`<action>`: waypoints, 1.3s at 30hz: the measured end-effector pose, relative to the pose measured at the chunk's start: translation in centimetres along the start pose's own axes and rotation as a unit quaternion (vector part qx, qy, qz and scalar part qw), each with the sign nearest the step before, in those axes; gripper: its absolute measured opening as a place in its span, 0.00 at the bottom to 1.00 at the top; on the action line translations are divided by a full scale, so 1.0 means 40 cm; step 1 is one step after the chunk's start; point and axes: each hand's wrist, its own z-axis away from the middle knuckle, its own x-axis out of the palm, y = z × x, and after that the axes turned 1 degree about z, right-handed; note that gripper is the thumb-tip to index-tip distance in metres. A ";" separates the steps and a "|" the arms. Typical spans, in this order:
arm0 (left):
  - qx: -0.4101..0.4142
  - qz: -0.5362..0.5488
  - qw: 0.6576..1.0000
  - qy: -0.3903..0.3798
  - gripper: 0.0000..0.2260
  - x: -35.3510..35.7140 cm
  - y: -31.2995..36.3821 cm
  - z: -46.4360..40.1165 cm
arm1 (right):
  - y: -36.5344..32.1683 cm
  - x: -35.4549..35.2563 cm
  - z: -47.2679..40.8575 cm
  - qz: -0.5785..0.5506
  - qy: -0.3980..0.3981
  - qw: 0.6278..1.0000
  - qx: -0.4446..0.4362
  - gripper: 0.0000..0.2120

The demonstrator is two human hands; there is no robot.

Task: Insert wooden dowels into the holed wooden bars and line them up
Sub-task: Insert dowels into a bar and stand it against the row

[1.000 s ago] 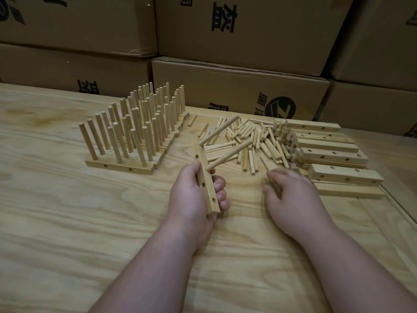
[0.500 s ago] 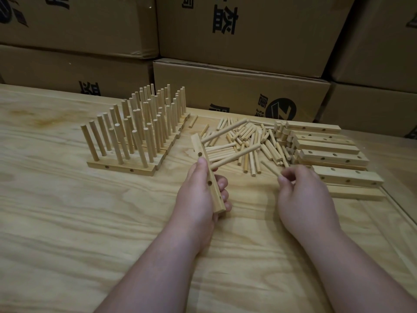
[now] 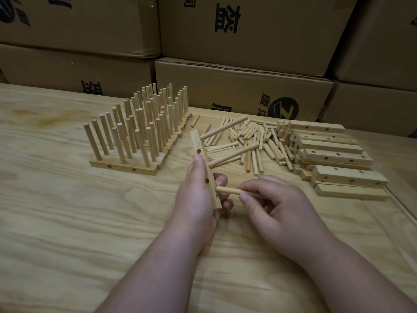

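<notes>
My left hand (image 3: 196, 197) grips a holed wooden bar (image 3: 201, 154) on edge above the table, with two dowels (image 3: 232, 152) sticking out of it to the right. My right hand (image 3: 274, 207) pinches a third dowel (image 3: 228, 190) lying level, its left tip touching the bar's lower part by a hole. Several finished bars with upright dowels (image 3: 140, 129) stand lined up at the left. A heap of loose dowels (image 3: 255, 141) lies behind my hands. Empty holed bars (image 3: 327, 152) are stacked at the right.
Stacked cardboard boxes (image 3: 243, 91) wall off the far edge of the light wooden table (image 3: 67, 222). The table's right edge (image 3: 404, 206) runs close beside the stack of bars.
My right hand picked a dowel from the heap and brought it left to the bar. My left hand raised the bar slightly and kept its grip.
</notes>
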 end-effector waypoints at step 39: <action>0.051 -0.108 0.990 -0.071 0.13 -0.002 -0.017 0.005 | -0.002 -0.045 -0.021 -0.029 -0.062 0.979 0.193 0.11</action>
